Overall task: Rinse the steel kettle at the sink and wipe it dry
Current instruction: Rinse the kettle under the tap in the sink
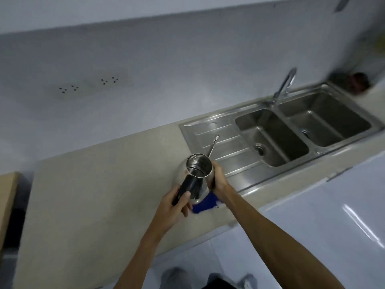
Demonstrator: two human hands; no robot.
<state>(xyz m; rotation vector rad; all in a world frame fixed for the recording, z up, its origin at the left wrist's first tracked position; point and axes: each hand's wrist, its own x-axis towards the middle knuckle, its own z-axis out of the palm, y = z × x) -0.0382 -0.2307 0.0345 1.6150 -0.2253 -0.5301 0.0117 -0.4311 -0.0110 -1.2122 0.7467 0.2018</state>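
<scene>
The steel kettle (pixel 198 168) is held over the beige counter just left of the sink's draining board, its open mouth facing up. My left hand (pixel 176 203) grips its black handle. My right hand (pixel 217 177) presses against the kettle's right side. A blue cloth (pixel 205 203) shows below the kettle between my two hands; whether my right hand holds it I cannot tell. A thin steel rod (pixel 214 144) sticks out behind the kettle over the draining board.
The steel double sink (pixel 277 119) lies to the right, with a ribbed draining board (pixel 225 142) and a curved tap (pixel 284 86) behind. A beige counter (pixel 93 195) stretches left. A cardboard box (pixel 7 197) sits at the far left. White cabinet fronts (pixel 323 215) are below right.
</scene>
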